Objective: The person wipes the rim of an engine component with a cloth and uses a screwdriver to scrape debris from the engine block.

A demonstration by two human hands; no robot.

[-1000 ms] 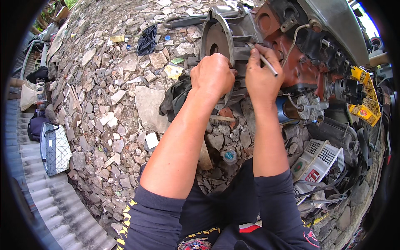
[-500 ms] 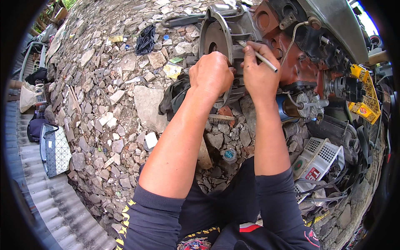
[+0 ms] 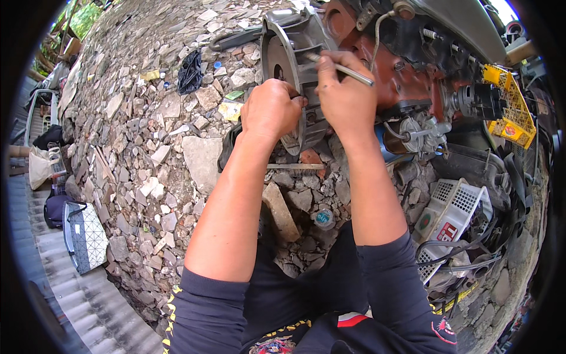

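Observation:
A grey metal bell housing [image 3: 314, 36] with a round flange stands at the top middle, joined to a reddish-brown engine block [image 3: 392, 79]. My left hand [image 3: 270, 111] is closed at the lower part of the flange, its thumb against the rim; the curled fingertips are hidden. Between the thumb and fingers of my right hand [image 3: 348, 97] is a slim silver rod-like tool [image 3: 358, 76], held like a pen. Its far tip points at the housing's ribbed side, just behind the flange; whether it touches cannot be seen.
Broken stone covers the ground, with a wooden-backed brush [image 3: 295, 167] below the housing. A clear plastic cup [image 3: 323, 219] lies near my legs. At right are a white crate [image 3: 445, 218], black hoses and a yellow crate [image 3: 510, 115]. A black plastic bag [image 3: 190, 72] lies left of the housing.
The whole view has shifted, so the housing and engine sit further left. Both hands stay at the housing. My right index finger now bends further over the silver rod-like tool.

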